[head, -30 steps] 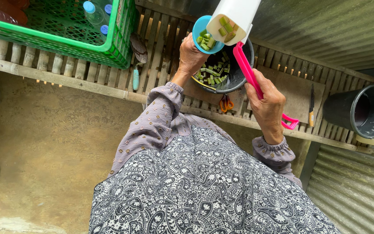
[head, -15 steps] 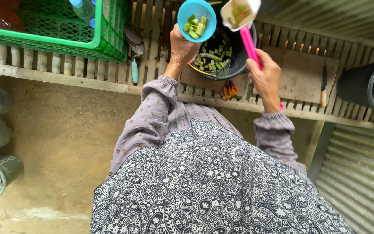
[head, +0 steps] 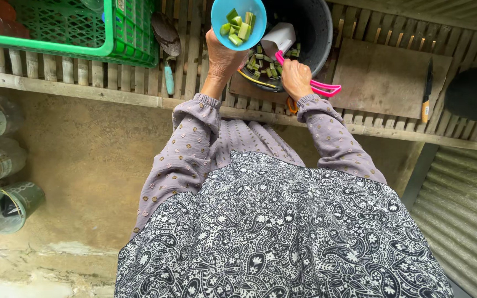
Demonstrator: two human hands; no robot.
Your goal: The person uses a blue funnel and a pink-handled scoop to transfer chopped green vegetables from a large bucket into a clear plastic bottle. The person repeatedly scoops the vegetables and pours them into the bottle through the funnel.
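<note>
While the left hand (head: pixel 223 58) grips a blue bowl (head: pixel 238 22) of green chunks (head: pixel 237 26), the right hand (head: pixel 296 77) clasps a pink-handled scoop (head: pixel 280 40) inside the dark pot (head: pixel 310 33) of chunks.

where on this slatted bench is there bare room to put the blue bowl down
The wooden board is bare between the dark pot and the knife. Bare slats also lie between the green crate and the left hand. Around the pot it is crowded.

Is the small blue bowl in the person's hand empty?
No, the blue bowl held up by the left hand has several cut green vegetable pieces lying in it.
</note>
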